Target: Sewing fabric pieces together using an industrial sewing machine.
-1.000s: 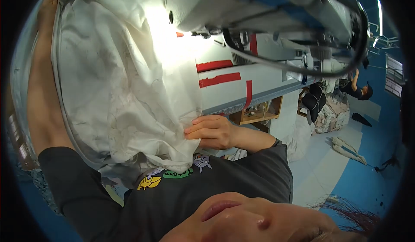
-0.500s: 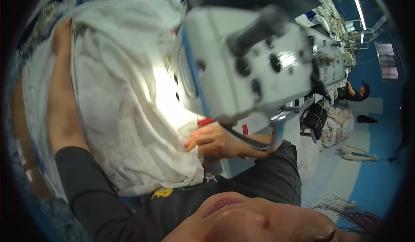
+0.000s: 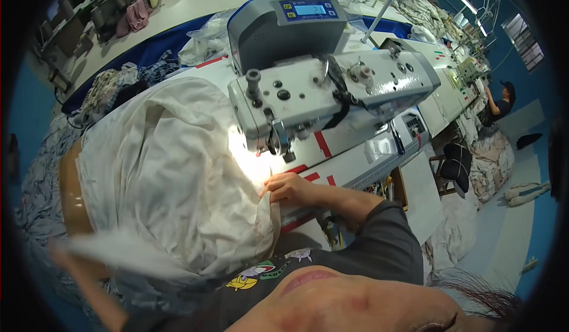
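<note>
Pale white cloth (image 3: 178, 154) lies bunched in a large heap over the left of the machine table, its right edge under the lit needle area. A sewing machine (image 3: 332, 92) with a white head stands to the right of it. My right hand (image 3: 289, 188) is closed on the cloth's edge, just in front of the needle area. At the lower left, my left hand (image 3: 61, 254) is smeared by motion. A blurred flap of white cloth (image 3: 121, 252) stretches from beside it toward the heap; its fingers cannot be made out.
A grey control box with a lit screen (image 3: 311, 10) rises behind the machine head. Blue-grey garments (image 3: 44, 178) are piled at the left. Another person (image 3: 502, 102) is at the far right, beyond a stool with a black cover (image 3: 455, 165).
My left hand has swung from the cloth's far left edge down to the lower left, a flap of cloth moving too. The view has shifted; my right hand still pinches the cloth.
</note>
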Demonstrator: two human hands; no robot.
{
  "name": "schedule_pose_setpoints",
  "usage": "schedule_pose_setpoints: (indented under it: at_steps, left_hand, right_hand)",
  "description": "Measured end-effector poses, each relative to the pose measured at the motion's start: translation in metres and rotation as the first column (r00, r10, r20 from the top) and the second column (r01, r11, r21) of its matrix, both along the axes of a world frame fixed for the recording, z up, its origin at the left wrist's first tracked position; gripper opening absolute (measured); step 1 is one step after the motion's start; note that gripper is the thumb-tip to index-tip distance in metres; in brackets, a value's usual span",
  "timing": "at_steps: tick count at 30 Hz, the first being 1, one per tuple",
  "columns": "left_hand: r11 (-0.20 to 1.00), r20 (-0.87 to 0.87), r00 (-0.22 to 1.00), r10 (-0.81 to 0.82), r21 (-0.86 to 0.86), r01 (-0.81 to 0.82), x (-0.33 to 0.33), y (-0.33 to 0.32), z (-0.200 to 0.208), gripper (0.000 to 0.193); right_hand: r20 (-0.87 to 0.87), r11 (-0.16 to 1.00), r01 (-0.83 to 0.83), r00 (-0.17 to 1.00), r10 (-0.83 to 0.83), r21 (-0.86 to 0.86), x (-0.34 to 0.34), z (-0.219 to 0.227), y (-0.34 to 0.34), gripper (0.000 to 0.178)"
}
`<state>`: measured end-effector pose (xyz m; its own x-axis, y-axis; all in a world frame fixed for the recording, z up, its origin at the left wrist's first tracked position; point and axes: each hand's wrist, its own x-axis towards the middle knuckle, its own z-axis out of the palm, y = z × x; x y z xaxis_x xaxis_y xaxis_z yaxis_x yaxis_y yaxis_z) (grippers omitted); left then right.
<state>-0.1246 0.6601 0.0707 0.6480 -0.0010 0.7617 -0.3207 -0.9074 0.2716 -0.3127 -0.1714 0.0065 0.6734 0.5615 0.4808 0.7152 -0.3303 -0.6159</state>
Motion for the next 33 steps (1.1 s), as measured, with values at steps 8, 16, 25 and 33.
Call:
schedule_pose_setpoints:
  at_steps: [8,16,25,33]
  left_hand:
    - [0.996,0.064,0.994,0.088,-0.039,-0.086,-0.192,-0.069,-0.018,0.035]
    - [0.905,-0.022,0.918,0.395,0.181,-0.385,-0.398,-0.38,0.14,0.037]
    - [0.82,-0.041,0.865,0.499,0.344,-0.457,-0.433,-0.058,0.164,0.04]
    - [0.789,-0.217,0.779,-0.588,-0.366,0.493,-0.199,-0.408,-0.001,0.022]
  right_hand:
    - [0.012,0.92,-0.151,0.986,0.167,-0.362,-0.012,0.027,0.063,0.009]
    - [0.214,0.893,-0.188,0.931,0.295,-0.41,-0.073,0.042,0.127,0.008]
    - [0.31,0.896,0.062,0.947,0.087,-0.44,-0.154,-0.025,0.119,0.005]
    - [0.148,0.985,0.055,0.988,-0.031,-0.162,-0.181,0.024,0.08,0.006]
